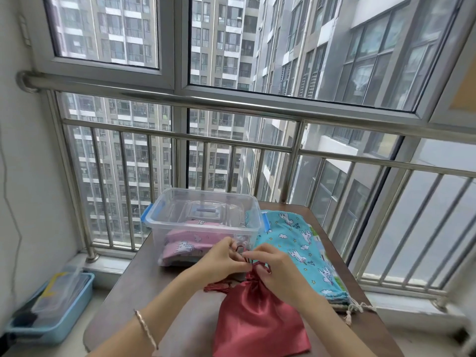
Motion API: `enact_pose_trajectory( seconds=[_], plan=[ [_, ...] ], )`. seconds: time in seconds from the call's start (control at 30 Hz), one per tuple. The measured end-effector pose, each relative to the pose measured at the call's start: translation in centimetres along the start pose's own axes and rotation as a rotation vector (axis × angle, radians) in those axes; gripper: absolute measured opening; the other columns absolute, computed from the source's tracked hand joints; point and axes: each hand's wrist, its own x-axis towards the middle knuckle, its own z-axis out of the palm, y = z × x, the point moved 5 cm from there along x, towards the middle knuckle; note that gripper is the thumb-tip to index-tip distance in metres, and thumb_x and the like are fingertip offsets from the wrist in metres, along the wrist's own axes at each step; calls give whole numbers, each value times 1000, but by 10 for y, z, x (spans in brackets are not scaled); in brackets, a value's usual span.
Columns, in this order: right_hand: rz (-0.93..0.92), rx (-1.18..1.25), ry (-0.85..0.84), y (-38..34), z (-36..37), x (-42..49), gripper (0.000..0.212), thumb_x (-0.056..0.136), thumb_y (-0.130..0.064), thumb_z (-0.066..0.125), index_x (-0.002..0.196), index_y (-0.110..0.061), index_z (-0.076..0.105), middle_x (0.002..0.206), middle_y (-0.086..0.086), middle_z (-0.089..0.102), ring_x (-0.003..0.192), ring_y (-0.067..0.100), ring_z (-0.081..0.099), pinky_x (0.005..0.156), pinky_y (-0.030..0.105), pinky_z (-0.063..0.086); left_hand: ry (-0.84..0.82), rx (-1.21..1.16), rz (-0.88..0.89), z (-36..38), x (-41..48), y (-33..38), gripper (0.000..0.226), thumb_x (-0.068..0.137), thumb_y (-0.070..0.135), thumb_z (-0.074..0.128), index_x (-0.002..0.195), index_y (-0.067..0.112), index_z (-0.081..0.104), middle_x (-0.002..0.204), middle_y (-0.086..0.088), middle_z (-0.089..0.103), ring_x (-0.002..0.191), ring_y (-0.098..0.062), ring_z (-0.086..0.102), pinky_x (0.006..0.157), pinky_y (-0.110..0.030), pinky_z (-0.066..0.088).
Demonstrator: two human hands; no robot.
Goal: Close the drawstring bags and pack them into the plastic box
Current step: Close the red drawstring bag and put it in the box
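A red satin drawstring bag [257, 320] lies on the brown table [144, 300] with its gathered neck pointing away from me. My left hand [221, 261] and my right hand [278, 269] meet at that neck, each pinching the dark red drawstring [242, 251]. Behind them stands the clear plastic box [206, 217] with blue clips, holding pink printed bags [188, 243]. A stack of blue printed drawstring bags [304, 248] lies to the right of the box.
A steel railing [231, 148] and windows close off the far side just behind the table. On the floor at the left sits a light blue tray [51, 328] with clutter. More red fabric [219, 287] lies under my left wrist.
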Motion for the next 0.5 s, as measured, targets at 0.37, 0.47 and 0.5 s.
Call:
enact_pose_trajectory(
  seconds=[0.37, 0.47, 0.5],
  plan=[
    [248, 167, -77, 9, -3, 3, 17, 84, -20, 65, 70, -27, 71, 87, -8, 60, 77, 2, 57, 74, 14, 41, 119, 244, 209, 0, -5, 10, 17, 77, 11, 75, 92, 17, 69, 80, -1, 74, 76, -9, 70, 80, -36, 57],
    [402, 421, -108, 11, 0, 5, 13, 68, -22, 64, 57, -26, 68, 83, -5, 60, 64, -2, 55, 67, 17, 44, 121, 270, 235, 4, -9, 14, 10, 82, 9, 70, 84, 17, 75, 79, 0, 73, 77, -13, 70, 75, -31, 58],
    [448, 508, -109, 12, 2, 5, 12, 63, -18, 61, 54, -22, 68, 82, -4, 61, 60, -2, 54, 62, 16, 43, 128, 305, 245, 6, -10, 15, 11, 83, 9, 68, 85, 17, 75, 79, 1, 73, 76, -10, 69, 75, -28, 57]
  ],
)
